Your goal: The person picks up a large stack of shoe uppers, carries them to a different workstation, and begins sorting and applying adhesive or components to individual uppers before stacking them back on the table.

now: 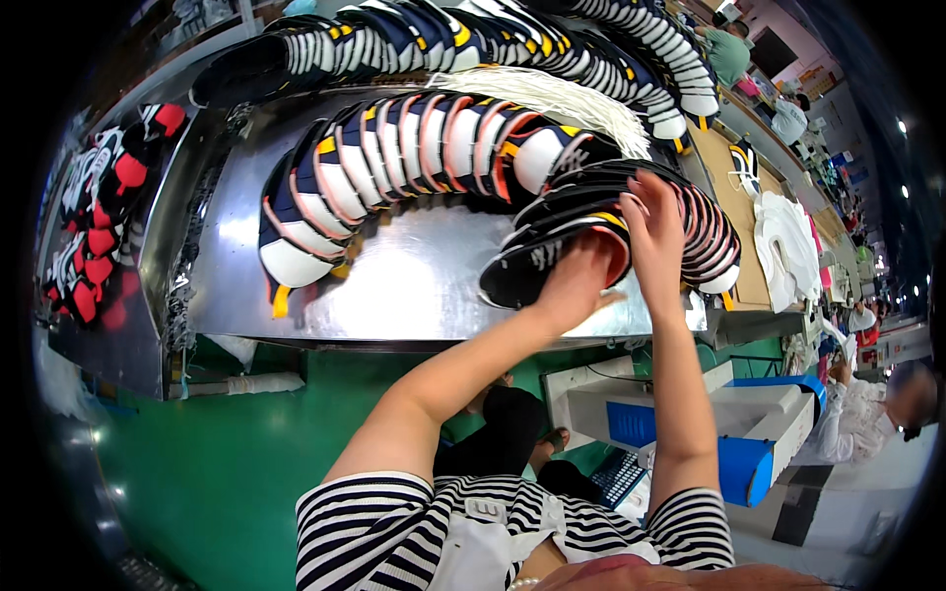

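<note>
A curved stack of shoe uppers (532, 254), dark with white toes and orange-red lining edges, lies at the right of the metal table. My left hand (574, 281) reaches into the opening of the nearest upper; its fingers are mostly hidden inside, with the thumb sticking out to the right. Just right of it, my right hand (658, 222) is raised at the stack's edge, its bent fingers apart and nothing visible between them. Whether its fingertips touch the uppers I cannot tell. A longer arched row of nested uppers (409, 148), white, navy and yellow, stands behind and to the left.
A shiny metal table (404, 276) carries the rows. Farther back are more dark uppers (394, 44) and a bundle of white laces (552, 98). Red-and-black pieces (99, 236) lie at far left. A white-and-blue machine (749, 468) stands at my right. Other people work beyond.
</note>
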{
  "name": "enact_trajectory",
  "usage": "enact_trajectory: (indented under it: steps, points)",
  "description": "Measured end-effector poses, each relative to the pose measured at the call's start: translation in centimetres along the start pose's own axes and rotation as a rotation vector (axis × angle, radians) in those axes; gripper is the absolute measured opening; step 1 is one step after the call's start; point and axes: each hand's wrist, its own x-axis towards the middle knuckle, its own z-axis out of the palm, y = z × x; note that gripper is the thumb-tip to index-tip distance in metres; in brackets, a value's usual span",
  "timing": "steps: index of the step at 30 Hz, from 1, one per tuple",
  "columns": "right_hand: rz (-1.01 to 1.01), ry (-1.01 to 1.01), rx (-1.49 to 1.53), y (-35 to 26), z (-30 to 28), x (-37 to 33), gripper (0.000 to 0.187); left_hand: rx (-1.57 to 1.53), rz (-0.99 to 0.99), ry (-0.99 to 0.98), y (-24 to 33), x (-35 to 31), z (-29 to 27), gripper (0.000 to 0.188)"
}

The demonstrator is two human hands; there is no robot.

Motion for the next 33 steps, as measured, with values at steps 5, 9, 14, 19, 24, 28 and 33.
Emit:
enact_trajectory:
  steps: [5, 9, 14, 19, 24, 28, 33]
  points:
    - [0.733, -0.182, 0.208, 1.3, 6.7, 8.8, 0.056, -0.127, 0.217, 0.113, 1.6, -8.0, -9.6, 0.053]
    - [0.712, 0.057, 0.327, 2.7, 12.7, 9.4, 0.052, 0.276, -0.307, 0.820, -4.0, -15.5, -20.9, 0.075]
    - [0.493, -0.206, 0.172, 4.1, 15.2, 8.2, 0.079, -0.619, -0.770, 0.555, -12.5, -15.7, -30.2, 0.083]
    - [0.381, -0.453, 0.020, 0.9, 17.8, 7.5, 0.069, -0.874, -0.518, 0.455, -13.6, -15.7, -30.3, 0.088]
    - [0.138, -0.377, 0.313, 0.9, 17.5, 7.4, 0.067, -0.843, -0.460, 0.454, -12.2, -15.5, -29.0, 0.095]
    - [-0.213, -0.314, 0.215, -3.9, 15.5, 8.1, 0.061, -0.910, -0.434, 0.665, -10.6, -16.8, -28.9, 0.098]
    - [-0.235, -0.079, -0.003, -16.3, 6.3, 2.0, 0.060, -0.689, 0.034, 0.564, -4.8, -19.5, -30.9, 0.107]
